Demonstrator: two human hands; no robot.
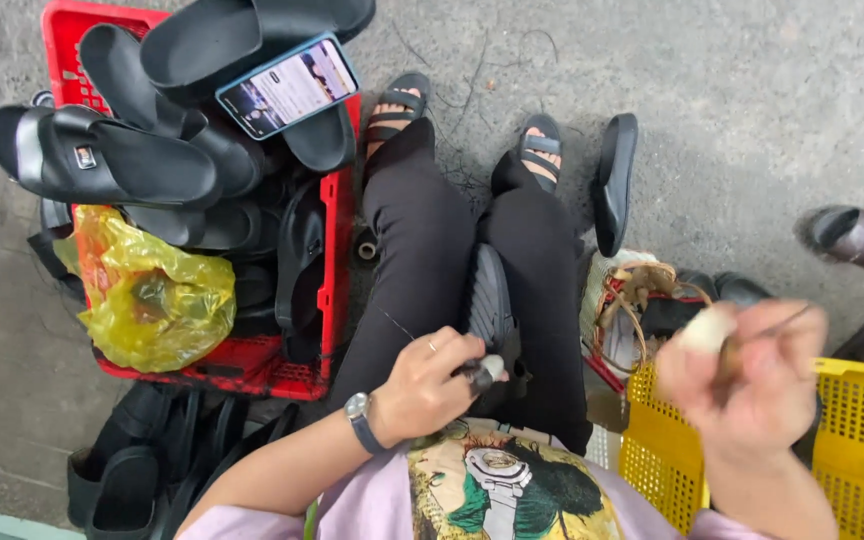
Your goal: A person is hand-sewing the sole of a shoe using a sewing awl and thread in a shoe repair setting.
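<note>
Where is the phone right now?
In the head view the phone is at the upper left, lying screen-up on the heap of black sandals that fills the red crate, above the yellow plastic bag.

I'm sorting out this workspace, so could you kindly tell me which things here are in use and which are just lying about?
In use:
- left hand, gripping the black sandal on the lap
- right hand, blurred, holding a thin tool

Lying about:
- red crate heaped with black sandals
- phone on top
- yellow plastic bag
- yellow crate
- loose sandal
</note>
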